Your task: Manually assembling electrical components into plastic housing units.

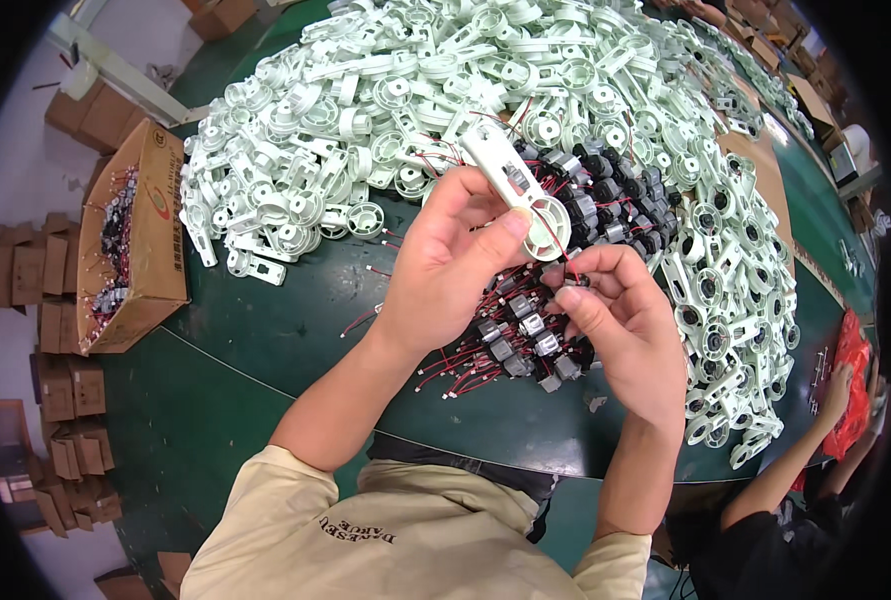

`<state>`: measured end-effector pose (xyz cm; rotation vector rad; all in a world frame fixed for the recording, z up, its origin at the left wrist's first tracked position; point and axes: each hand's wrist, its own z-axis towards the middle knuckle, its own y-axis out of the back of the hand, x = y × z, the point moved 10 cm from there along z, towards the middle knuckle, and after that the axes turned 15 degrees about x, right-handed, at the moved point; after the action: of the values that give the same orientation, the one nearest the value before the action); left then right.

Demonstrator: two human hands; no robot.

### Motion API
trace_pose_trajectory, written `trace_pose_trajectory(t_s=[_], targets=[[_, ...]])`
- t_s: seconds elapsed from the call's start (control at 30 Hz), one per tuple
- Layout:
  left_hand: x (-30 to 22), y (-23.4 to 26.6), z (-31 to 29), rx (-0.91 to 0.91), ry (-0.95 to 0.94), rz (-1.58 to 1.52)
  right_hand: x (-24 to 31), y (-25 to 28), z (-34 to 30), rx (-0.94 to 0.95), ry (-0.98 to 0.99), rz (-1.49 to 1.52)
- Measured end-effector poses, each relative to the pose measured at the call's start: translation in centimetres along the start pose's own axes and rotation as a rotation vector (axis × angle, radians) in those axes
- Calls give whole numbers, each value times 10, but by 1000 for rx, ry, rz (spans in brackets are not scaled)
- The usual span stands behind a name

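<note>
L hand [443, 262] is raised over the green table [265, 340], fingers curled round a white plastic bracket [513, 190], gripping it w/ thumb near the round ring end; the bracket tilts up and far-left from the hand, its ring end sitting just above the R hand. R hand [620, 320] is just right of and slightly nearer than the L, thumb and forefinger pinched on a small dark motor [563, 277] w/ a thin red wire running up across the bracket's ring. Motor is just below the ring end, close to touching it; can't tell if it's seated. Directly under both hands lies a pile of small motors [520, 345] w/ red and black leads, spreading far-right toward more dark motors. Beyond, a big heap of white brackets [445, 90] covers the far part of the table and curls down the right side. Far left, an open cardboard box [130, 240] w/ small parts rests at the table edge; stacks of folded cartons [60, 400] on the floor left. Near right, another person's arm [795, 450] reaches to the table edge, beside something red.
</note>
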<state>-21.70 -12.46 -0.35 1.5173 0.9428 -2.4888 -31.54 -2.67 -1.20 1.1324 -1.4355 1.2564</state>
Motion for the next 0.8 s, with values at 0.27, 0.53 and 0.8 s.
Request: trace_pose_trajectory(t_s=[0.27,0.53,0.8], targets=[[-4,7,2,-18,-31,70,11,9,-3,-61,86,-13],[11,-12,-2,83,181,126,23,10,-5,-150,242,-190],[12,-19,-2,141,85,315,25,13,-6,-248,374,-215]])
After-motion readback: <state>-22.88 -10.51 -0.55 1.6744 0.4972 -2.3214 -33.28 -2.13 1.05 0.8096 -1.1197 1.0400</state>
